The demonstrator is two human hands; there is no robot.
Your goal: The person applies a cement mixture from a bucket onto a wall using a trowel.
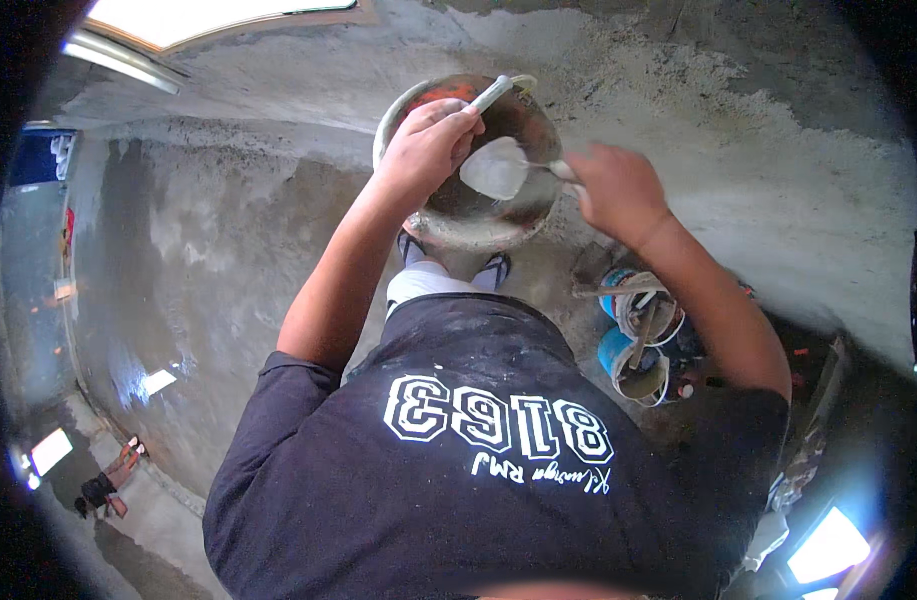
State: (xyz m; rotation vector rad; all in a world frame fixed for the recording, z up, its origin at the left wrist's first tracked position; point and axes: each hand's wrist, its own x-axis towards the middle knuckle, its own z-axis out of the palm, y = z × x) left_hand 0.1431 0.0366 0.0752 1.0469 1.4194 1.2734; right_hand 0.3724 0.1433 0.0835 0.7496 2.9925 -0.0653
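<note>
At left, we see the left hand (430, 145) grasping a pale rod (492, 94), perhaps some tool's grip. Rightward, over the round basin (468, 236), the trowel (502, 168) lies crosswise, pointing toward the left hand; the nearer right hand (618, 192) holds it firmly.

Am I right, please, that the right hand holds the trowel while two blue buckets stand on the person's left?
The side is wrong: the head view shows the blue buckets on the person's right; the right hand does hold the trowel.
</note>
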